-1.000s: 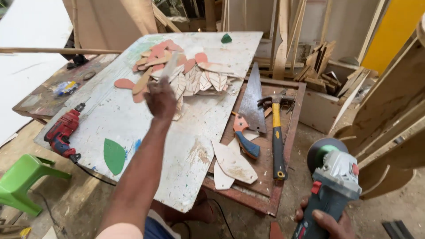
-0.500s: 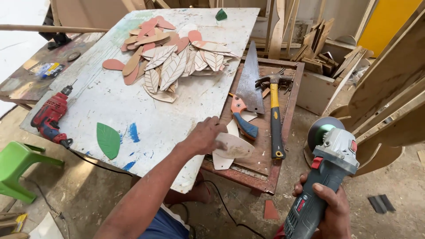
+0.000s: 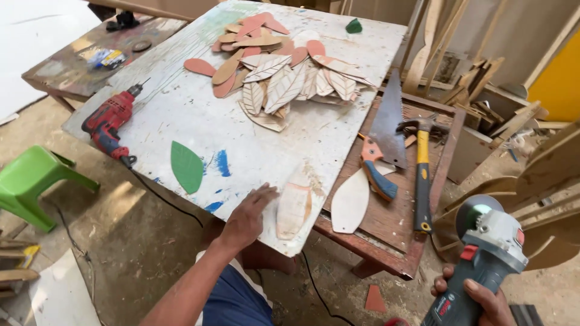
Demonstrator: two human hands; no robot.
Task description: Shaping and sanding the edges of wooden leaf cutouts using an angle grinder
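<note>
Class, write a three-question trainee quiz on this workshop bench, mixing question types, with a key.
1. True or false: the left hand lies flat on the white paint-stained board.
2. What does the right hand grip? A) grey-green angle grinder B) yellow-handled claw hammer C) red power drill
3. Name the tool lying between the hammer and the unpainted wooden leaf cut-out.

Key: 1 true; 2 A; 3 the blue-and-orange-handled handsaw.

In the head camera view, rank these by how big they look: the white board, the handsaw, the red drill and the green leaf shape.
1. White board
2. Handsaw
3. Red drill
4. Green leaf shape
Drill and leaf look close in size, so their order is unsure.
</note>
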